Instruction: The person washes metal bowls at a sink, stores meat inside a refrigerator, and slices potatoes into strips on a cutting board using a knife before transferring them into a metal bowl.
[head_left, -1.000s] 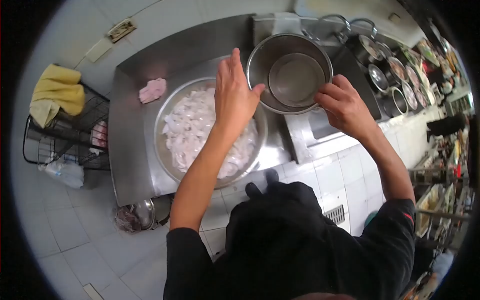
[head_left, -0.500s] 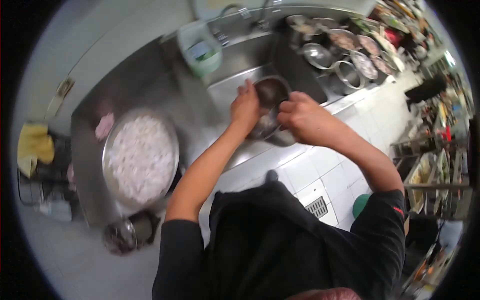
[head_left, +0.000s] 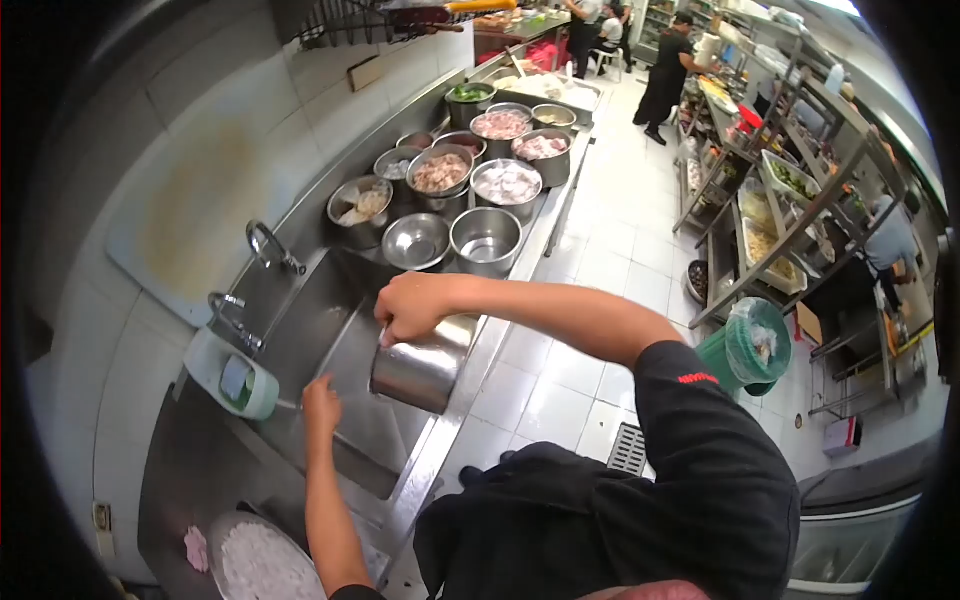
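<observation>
My right hand (head_left: 412,305) is closed on the upper edge of a steel pot (head_left: 425,370), which hangs over the sink's front edge. The pot's shiny side faces me; its mouth is hidden by my hand and forearm. To the left, over the steel sink (head_left: 365,430), my left hand (head_left: 322,405) is apart from the pot, its fingers curled with nothing visible in them. A pale green plastic container (head_left: 262,395) stands on the sink ledge beside my left hand. Two metal taps (head_left: 272,245) rise behind the basin.
Several steel pots and bowls of meat stand beyond the sink, with an empty pot (head_left: 486,240) and a shallow bowl (head_left: 416,242) nearest. A large bowl of white pieces (head_left: 262,560) sits lower left. A lined green bin (head_left: 745,345), shelving (head_left: 800,225) and co-workers (head_left: 668,75) are right.
My view has swung toward the right and farther out. My left hand has let go of the pot and moved away. The pot, in my right hand, has turned side-on.
</observation>
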